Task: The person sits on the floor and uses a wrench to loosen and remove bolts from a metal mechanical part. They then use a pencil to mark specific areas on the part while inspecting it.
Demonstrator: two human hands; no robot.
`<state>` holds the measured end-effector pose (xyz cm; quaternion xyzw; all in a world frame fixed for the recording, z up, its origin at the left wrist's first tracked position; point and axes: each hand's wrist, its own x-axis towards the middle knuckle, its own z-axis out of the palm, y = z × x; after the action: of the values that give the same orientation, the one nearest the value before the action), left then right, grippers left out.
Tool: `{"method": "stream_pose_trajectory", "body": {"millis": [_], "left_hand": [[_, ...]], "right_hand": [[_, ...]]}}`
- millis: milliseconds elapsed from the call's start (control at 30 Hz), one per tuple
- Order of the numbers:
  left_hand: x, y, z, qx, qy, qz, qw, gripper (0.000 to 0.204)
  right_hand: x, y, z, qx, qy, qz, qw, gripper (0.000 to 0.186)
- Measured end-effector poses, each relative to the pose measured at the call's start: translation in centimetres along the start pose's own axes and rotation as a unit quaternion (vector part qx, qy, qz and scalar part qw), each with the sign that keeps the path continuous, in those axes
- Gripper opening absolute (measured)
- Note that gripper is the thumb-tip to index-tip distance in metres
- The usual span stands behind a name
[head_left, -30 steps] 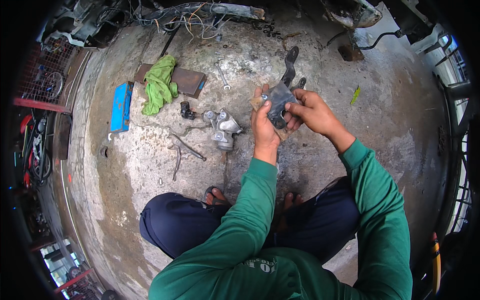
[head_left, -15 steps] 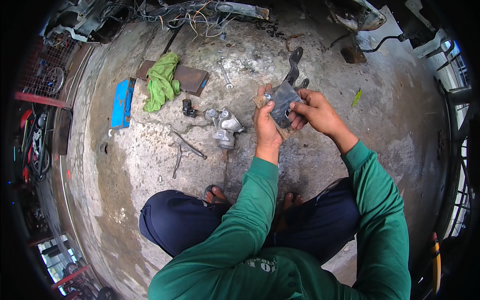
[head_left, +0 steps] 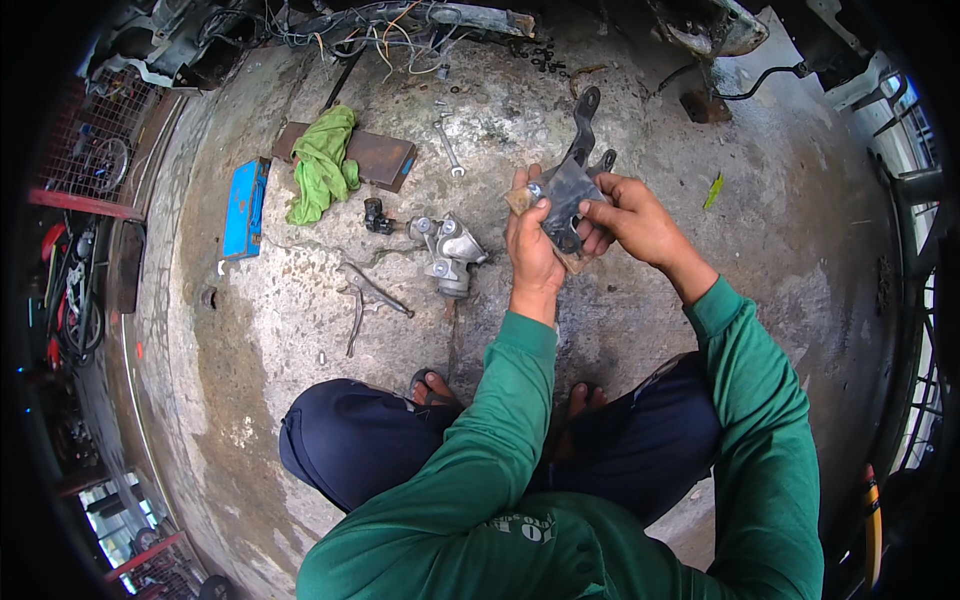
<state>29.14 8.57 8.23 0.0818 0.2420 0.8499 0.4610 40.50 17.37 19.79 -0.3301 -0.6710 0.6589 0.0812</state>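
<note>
Both hands hold a dark metal bracket (head_left: 573, 200) above the concrete, in front of my knees. It has a flat plate, a long bent arm with a holed end pointing away from me, and a shorter lug beside it. My left hand (head_left: 533, 250) grips its left side, thumb on top, along with a worn tan piece (head_left: 520, 200) under the plate, whose material I cannot make out. A bolt head shows near the left thumb. From the right, my right hand (head_left: 630, 220) pinches the plate's edge, its fingers curled partly out of sight underneath.
On the floor to the left lie a silver metal housing (head_left: 447, 250), a small black fitting (head_left: 377, 217), locking pliers (head_left: 372, 292) and a spanner (head_left: 449, 150). Farther off are a green rag (head_left: 325, 165) over a brown block (head_left: 385, 163), and a blue case (head_left: 244, 208). Tangled wires (head_left: 390, 35) lie beyond.
The bracket has shifted very slightly away from me, with its long arm tipping a little to the left. Both hands keep their hold on it.
</note>
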Motion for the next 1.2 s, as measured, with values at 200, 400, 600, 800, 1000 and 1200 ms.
{"method": "stream_pose_trajectory", "body": {"millis": [200,400,600,800,1000,1200], "left_hand": [[-0.8,0.8,0.5,-0.101,-0.076,-0.047,0.991,0.079],[-0.9,0.6,0.8,-0.016,-0.013,-0.010,1.000,0.080],[-0.6,0.2,0.5,-0.016,0.005,-0.007,1.000,0.074],[-0.5,0.5,0.4,-0.004,0.016,0.015,1.000,0.072],[-0.4,1.1,-0.3,-0.098,0.022,-0.049,0.994,0.060],[-0.6,0.4,-2.7,-0.318,-0.092,-0.084,0.940,0.054]], "right_hand": [[-0.2,-0.1,-0.4,-0.003,0.004,0.014,1.000,0.020],[-0.1,-0.1,-0.5,-0.012,-0.009,0.026,1.000,0.021],[0.0,0.2,-0.5,-0.026,-0.007,0.017,0.999,0.025],[-0.5,-1.0,-1.1,-0.005,0.058,-0.004,0.998,0.041],[-1.0,-1.6,-3.0,-0.031,0.185,-0.107,0.976,0.043],[-2.6,-4.0,-1.8,-0.039,0.232,-0.213,0.948,0.039]]}}
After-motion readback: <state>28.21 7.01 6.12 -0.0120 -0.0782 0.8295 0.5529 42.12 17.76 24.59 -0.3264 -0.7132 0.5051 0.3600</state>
